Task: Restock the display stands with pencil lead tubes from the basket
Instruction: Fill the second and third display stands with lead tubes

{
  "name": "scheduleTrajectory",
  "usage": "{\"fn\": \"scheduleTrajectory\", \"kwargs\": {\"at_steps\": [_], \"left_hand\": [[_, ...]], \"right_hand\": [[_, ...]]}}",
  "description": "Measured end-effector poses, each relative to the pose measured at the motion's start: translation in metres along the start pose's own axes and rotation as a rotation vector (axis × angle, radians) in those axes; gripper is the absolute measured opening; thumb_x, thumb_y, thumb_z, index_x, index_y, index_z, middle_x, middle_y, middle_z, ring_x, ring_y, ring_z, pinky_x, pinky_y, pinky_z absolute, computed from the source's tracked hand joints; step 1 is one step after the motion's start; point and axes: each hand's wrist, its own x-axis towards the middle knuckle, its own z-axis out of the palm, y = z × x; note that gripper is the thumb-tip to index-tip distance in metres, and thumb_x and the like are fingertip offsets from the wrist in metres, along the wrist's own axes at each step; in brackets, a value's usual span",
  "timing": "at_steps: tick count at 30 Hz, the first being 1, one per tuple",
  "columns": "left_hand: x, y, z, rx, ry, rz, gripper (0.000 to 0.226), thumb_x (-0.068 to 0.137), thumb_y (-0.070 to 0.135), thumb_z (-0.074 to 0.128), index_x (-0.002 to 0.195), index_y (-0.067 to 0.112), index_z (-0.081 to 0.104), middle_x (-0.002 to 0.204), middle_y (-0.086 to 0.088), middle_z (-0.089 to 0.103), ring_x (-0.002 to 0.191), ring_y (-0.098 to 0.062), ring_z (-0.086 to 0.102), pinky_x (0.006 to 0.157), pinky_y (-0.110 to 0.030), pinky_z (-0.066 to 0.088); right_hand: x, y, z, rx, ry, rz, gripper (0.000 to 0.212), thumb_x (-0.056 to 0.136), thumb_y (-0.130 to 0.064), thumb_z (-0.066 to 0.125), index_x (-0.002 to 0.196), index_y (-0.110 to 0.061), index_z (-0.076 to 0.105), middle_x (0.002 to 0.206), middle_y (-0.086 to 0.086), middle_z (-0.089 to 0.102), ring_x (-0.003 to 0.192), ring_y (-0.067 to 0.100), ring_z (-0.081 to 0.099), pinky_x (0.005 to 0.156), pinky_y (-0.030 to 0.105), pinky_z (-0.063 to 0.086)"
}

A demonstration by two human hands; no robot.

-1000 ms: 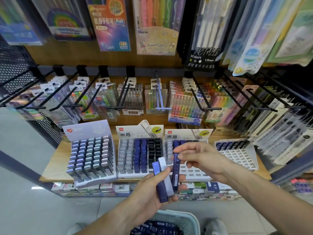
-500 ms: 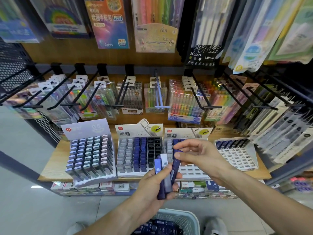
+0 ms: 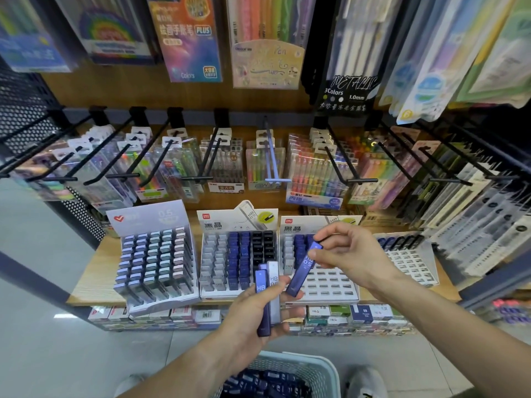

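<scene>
Stationery packs hang on black pegs above a wooden shelf (image 3: pixel 94 271) carrying display stands of pencil lead tubes. Largest of what matters, the half-empty stand (image 3: pixel 321 280) sits at 12 o'clock from the hands, its open slots probably the target. At 6 o'clock, the basket (image 3: pixel 313 369) holds more tubes. My left hand (image 3: pixel 255 308) clasps spare tubes (image 3: pixel 267 297) upright as a ready supply; the right hand (image 3: pixel 350 254) pinches one blue tube (image 3: pixel 304 265), tilted, just above that stand for slotting.
</scene>
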Motion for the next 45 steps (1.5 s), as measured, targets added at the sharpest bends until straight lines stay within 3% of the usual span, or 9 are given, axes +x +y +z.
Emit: {"fn": "scheduleTrajectory", "kwargs": {"at_steps": [5,9,15,20,25,31,35,39,45], "left_hand": [[0.006,0.0,-0.003,-0.028,-0.014,-0.031,0.032,0.098,0.012,0.052,0.126,0.009,0.065,0.11,-0.018,0.076,0.084,-0.03,0.073,0.06,-0.031,0.052],[0.006,-0.002,-0.003,-0.049,-0.042,-0.025,0.032,0.1,0.009,0.046,0.126,0.008,0.064,0.109,-0.02,0.076,0.087,-0.032,0.074,0.065,-0.034,0.056],[0.004,-0.005,0.0,-0.038,-0.088,-0.005,0.026,0.104,0.011,0.053,0.126,0.016,0.066,0.113,-0.016,0.076,0.103,-0.037,0.074,0.07,-0.036,0.064],[0.001,-0.005,-0.001,-0.068,-0.097,-0.011,0.027,0.102,0.01,0.057,0.126,0.018,0.067,0.115,-0.015,0.075,0.105,-0.036,0.073,0.072,-0.034,0.064],[0.0,-0.004,-0.002,-0.086,-0.087,-0.011,0.026,0.101,0.013,0.059,0.126,0.016,0.064,0.114,-0.015,0.076,0.105,-0.037,0.073,0.057,-0.028,0.061],[-0.003,-0.004,-0.003,-0.044,-0.094,-0.004,0.027,0.099,0.017,0.062,0.126,0.02,0.066,0.115,-0.011,0.076,0.105,-0.033,0.074,0.05,-0.023,0.057],[-0.001,-0.002,-0.003,-0.02,-0.1,-0.006,0.03,0.097,0.022,0.065,0.127,0.02,0.067,0.115,-0.009,0.076,0.105,-0.031,0.074,0.048,-0.021,0.055],[0.001,-0.003,-0.003,0.024,-0.091,-0.001,0.03,0.097,0.026,0.065,0.126,0.018,0.067,0.114,-0.008,0.077,0.104,-0.03,0.074,0.048,-0.02,0.053],[0.007,-0.011,-0.002,0.026,-0.069,0.006,0.029,0.096,0.027,0.066,0.123,0.016,0.067,0.112,-0.011,0.077,0.1,-0.031,0.075,0.051,-0.023,0.054]], "right_hand": [[0.014,0.019,-0.009,-0.254,0.25,-0.068,0.019,0.08,-0.013,0.084,0.089,-0.021,0.069,0.077,0.004,0.072,0.07,0.017,0.07,0.074,0.034,0.06],[0.019,0.038,-0.008,-0.591,0.267,-0.208,0.021,0.087,-0.015,0.077,0.089,-0.029,0.062,0.08,-0.016,0.067,0.072,-0.002,0.066,0.073,0.026,0.058],[0.022,0.067,0.004,-0.779,0.165,-0.263,0.023,0.088,-0.015,0.072,0.096,-0.032,0.059,0.08,-0.018,0.067,0.076,0.009,0.068,0.073,0.04,0.059],[0.025,0.069,0.009,-0.8,0.127,-0.279,0.02,0.088,-0.014,0.071,0.098,-0.029,0.062,0.082,-0.015,0.069,0.076,0.007,0.067,0.073,0.035,0.058],[0.026,0.071,0.013,-0.86,0.084,-0.256,0.017,0.09,-0.021,0.071,0.098,-0.033,0.063,0.083,-0.017,0.071,0.079,0.005,0.068,0.073,0.029,0.056],[0.027,0.073,0.012,-0.962,0.141,-0.209,0.023,0.093,-0.015,0.064,0.112,-0.025,0.073,0.111,-0.006,0.069,0.089,0.016,0.069,0.075,0.026,0.047],[0.018,0.039,0.023,-0.722,0.225,-0.247,0.012,0.093,-0.02,0.066,0.099,-0.028,0.072,0.096,-0.012,0.064,0.075,0.005,0.065,0.07,0.023,0.053],[0.002,0.004,0.037,-0.042,-0.173,0.087,0.014,0.088,-0.018,0.077,0.101,-0.02,0.072,0.079,0.001,0.072,0.071,0.011,0.067,0.07,0.027,0.055],[-0.004,0.001,0.027,0.028,-0.143,0.14,0.021,0.079,-0.004,0.083,0.097,-0.011,0.075,0.088,0.015,0.075,0.074,0.019,0.069,0.076,0.029,0.06]]}}
